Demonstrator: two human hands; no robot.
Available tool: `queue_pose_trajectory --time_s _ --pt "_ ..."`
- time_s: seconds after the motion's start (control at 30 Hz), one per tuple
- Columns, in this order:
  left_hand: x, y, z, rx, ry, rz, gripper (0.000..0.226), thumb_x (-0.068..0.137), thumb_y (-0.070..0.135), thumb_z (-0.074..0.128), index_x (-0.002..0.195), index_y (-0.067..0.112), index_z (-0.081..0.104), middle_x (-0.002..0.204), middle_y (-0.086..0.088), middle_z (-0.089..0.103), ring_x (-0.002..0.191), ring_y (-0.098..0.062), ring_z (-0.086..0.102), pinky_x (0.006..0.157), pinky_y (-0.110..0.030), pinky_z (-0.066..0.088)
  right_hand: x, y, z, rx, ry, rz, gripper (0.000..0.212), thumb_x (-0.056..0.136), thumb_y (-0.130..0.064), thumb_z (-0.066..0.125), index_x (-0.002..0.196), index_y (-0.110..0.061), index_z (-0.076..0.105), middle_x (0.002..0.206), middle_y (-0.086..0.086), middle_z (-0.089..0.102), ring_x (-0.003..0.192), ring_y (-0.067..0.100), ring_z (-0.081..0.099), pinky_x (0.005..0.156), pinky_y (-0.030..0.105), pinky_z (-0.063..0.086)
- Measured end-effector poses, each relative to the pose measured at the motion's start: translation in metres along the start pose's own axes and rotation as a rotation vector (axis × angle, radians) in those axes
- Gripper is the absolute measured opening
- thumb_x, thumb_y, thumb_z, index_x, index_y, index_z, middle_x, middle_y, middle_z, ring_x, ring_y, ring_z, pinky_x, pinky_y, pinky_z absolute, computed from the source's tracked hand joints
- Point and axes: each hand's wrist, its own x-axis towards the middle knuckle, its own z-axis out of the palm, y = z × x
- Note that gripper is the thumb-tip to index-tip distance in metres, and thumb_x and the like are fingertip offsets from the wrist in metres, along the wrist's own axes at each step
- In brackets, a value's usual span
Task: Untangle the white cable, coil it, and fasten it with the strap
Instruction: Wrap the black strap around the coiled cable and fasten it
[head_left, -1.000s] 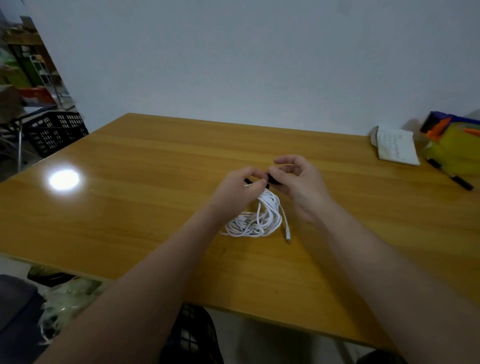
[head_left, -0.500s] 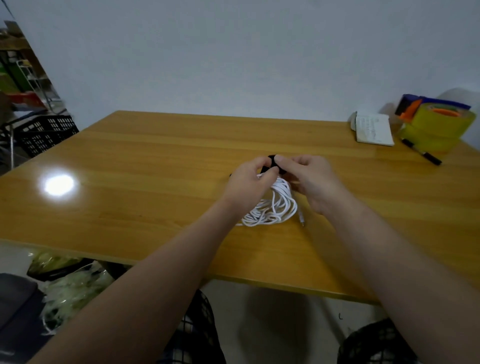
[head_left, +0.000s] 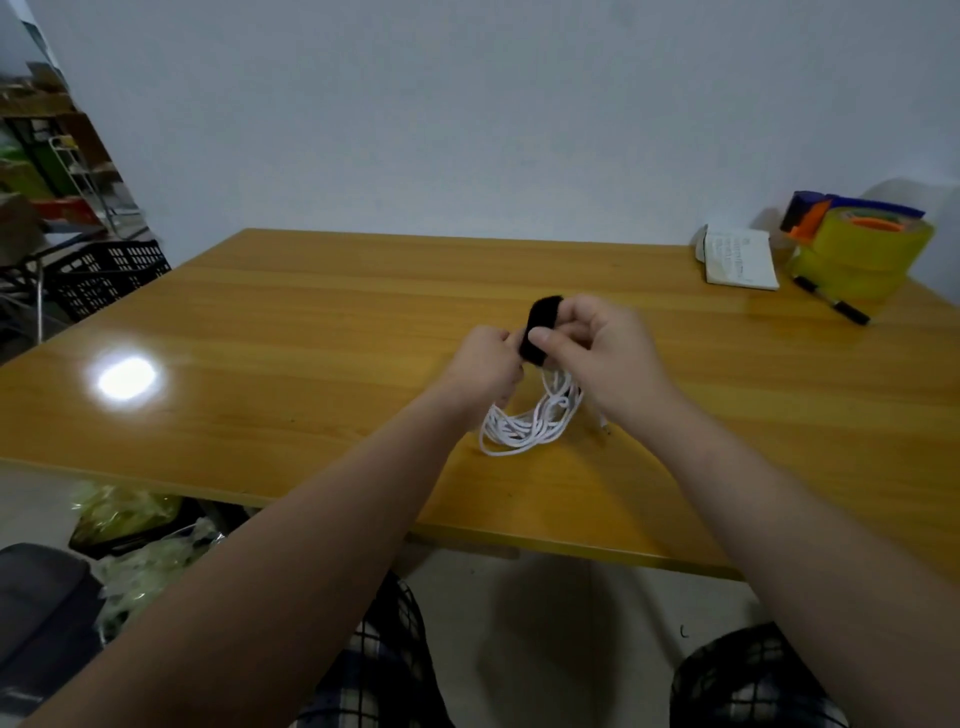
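Coiled white cable (head_left: 527, 423) lies mid-bench (head_left: 311, 322), its upper end lifted between both hands. Left hand (head_left: 488, 358): fingers curled round the gathered top of the cable. Right hand (head_left: 608, 353): thumb and fingers pinching the black strap (head_left: 540, 332), which stands looped over the bundle. Notebook (head_left: 740, 257) and marker (head_left: 831, 306) at far right.

The white cable (head_left: 524, 428) is gathered into a loose bundle of several loops. The bottom of the loops lies on the wooden counter (head_left: 311, 322), while the top is drawn together and lifted clear. A short free end trails at the bundle's right side. The black strap (head_left: 540, 332), a fuzzy band, stands roughly upright at the gathered top, its upper end curled over.
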Motion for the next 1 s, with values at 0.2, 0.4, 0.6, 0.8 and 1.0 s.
queue_pose_trajectory --time_s 0.2,0.4,0.6,0.8,1.0 --pt "-0.006 0.001 0.001 -0.028 0.048 0.01 0.038 0.099 0.022 0.044 0.063 0.013 0.032 0.05 -0.003 0.03 0.041 -0.016 0.026 0.042 -0.026 0.023 -0.004 0.011 0.006 -0.58 -0.181 -0.196 0.009 0.092 -0.018 0.054 0.098 -0.012 0.049 0.091 0.004 0.064 0.091 0.027 0.055 0.08 0.034 0.034" --pt "-0.007 0.002 0.007 -0.058 0.001 0.022 0.022 0.099 0.023 0.035 0.08 0.011 0.036 0.056 -0.003 0.031 0.04 -0.013 0.027 0.039 -0.022 0.023 0.0 0.023 0.003 -0.468 -0.02 -0.17 0.016 0.079 -0.009 0.068 0.083 -0.009 0.053 0.092 -0.002 0.039 0.09 0.016 0.035 0.071 0.021 0.024" --pt "-0.006 0.006 0.008 0.158 -0.004 0.147 0.028 0.1 0.018 0.028 0.074 0.015 0.04 0.063 -0.003 0.038 0.053 -0.018 0.034 0.051 -0.031 0.027 -0.001 0.025 -0.005 -0.3 -0.195 0.028 0.048 0.084 -0.017 0.066 0.127 -0.019 0.045 0.116 -0.003 0.056 0.106 0.01 0.051 0.087 0.024 0.039" --pt "-0.004 0.014 0.002 0.302 -0.108 0.202 0.027 0.101 0.017 0.026 0.086 0.005 0.044 0.064 -0.005 0.042 0.055 -0.019 0.037 0.054 -0.032 0.03 0.003 0.019 -0.009 -0.465 -0.268 -0.044 0.02 0.088 -0.016 0.061 0.108 -0.014 0.059 0.099 -0.005 0.061 0.09 0.009 0.053 0.066 0.018 0.039" --pt "-0.009 0.01 -0.005 0.222 -0.196 0.138 0.032 0.102 0.021 0.026 0.101 0.002 0.052 0.072 -0.008 0.054 0.061 -0.019 0.051 0.061 -0.033 0.043 -0.003 0.025 -0.007 -0.502 -0.168 -0.093 0.027 0.086 -0.017 0.061 0.112 -0.017 0.057 0.103 0.0 0.061 0.092 0.016 0.056 0.073 0.03 0.044"
